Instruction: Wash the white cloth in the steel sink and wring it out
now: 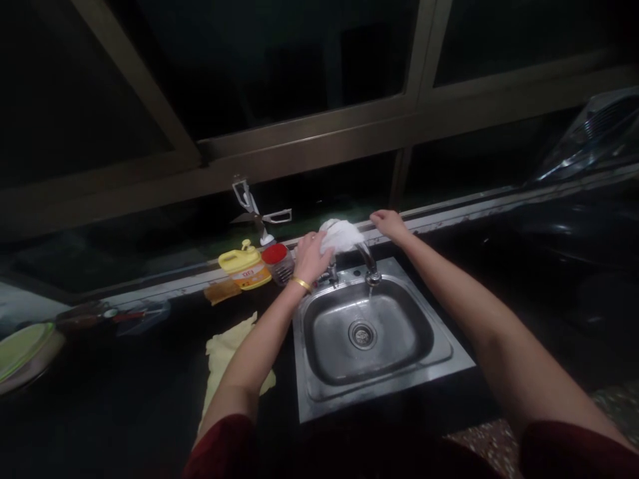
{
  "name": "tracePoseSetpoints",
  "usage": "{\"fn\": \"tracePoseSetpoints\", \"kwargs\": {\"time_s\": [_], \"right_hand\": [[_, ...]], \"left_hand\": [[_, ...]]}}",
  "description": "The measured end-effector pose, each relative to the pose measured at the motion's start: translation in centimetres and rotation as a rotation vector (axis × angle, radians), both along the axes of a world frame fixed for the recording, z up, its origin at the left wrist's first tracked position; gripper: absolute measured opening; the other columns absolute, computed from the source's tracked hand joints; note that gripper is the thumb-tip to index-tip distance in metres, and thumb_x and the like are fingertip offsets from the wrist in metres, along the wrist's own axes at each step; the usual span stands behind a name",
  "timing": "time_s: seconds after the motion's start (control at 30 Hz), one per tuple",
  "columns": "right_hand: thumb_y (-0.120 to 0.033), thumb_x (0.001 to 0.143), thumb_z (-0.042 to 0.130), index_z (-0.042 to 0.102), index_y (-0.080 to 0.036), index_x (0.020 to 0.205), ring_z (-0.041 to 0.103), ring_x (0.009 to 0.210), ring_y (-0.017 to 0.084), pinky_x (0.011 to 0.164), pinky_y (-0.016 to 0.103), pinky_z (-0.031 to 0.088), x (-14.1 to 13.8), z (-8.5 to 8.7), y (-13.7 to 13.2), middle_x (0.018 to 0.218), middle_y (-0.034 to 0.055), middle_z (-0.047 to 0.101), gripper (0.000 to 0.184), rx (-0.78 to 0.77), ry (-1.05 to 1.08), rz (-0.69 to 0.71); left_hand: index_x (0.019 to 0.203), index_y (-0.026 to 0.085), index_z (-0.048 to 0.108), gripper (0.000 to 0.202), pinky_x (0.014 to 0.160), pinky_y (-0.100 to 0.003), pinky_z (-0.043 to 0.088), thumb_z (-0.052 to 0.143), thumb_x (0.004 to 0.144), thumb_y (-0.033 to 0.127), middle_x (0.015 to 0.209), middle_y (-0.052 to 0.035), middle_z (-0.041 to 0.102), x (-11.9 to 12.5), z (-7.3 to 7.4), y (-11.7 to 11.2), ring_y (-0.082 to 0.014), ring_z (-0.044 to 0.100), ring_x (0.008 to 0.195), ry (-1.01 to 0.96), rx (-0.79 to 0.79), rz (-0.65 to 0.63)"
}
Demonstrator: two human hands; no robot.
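My left hand (310, 256), with a gold bangle on the wrist, is closed on a white cloth (342, 234) draped over the top of the curved metal tap (368, 261). My right hand (389, 224) rests on the window ledge just right of the cloth, its fingers curled down on the ledge; whether it holds anything is unclear. Below them lies the steel sink (319, 379) with its round drain (362, 334).
A yellow bottle (244, 267) and a red-lidded jar (278, 261) stand left of the tap. A yellow cloth (224, 352) lies on the dark counter. A green-rimmed bowl (24, 349) sits at far left. Dark window frames rise behind the ledge.
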State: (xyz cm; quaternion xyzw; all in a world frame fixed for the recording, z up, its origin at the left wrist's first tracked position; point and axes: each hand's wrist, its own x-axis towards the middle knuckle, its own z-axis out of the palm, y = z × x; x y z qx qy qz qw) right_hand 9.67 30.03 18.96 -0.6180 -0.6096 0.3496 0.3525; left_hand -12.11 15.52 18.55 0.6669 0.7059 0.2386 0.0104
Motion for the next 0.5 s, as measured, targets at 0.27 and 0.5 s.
{"fn": "tracePoseSetpoints", "kwargs": {"time_s": [0.27, 0.5], "right_hand": [[-0.042, 0.082, 0.066, 0.076, -0.016, 0.109, 0.068, 0.109, 0.023, 0.111, 0.043, 0.049, -0.6, -1.1, -6.3, 0.118, 0.0098, 0.075, 0.039, 0.022, 0.390, 0.404], [-0.047, 0.077, 0.072, 0.072, -0.023, 0.098, 0.069, 0.098, 0.024, 0.106, 0.048, 0.054, 6.4, -5.4, -7.0, 0.113, 0.0123, 0.073, 0.032, -0.023, 0.601, -0.092]], "left_hand": [[0.133, 0.022, 0.072, 0.039, 0.114, -0.045, 0.046, 0.052, 0.100, 0.016, 0.138, -0.0098, 0.070, 3.0, -2.9, -1.6, -0.0264, 0.062, 0.129, -0.218, -0.055, -0.388], [0.119, 0.010, 0.071, 0.026, 0.086, -0.028, 0.061, 0.052, 0.107, 0.023, 0.102, -0.0127, 0.077, -6.1, -5.7, -1.2, -0.0175, 0.074, 0.087, -1.272, -0.035, 0.296]]}}
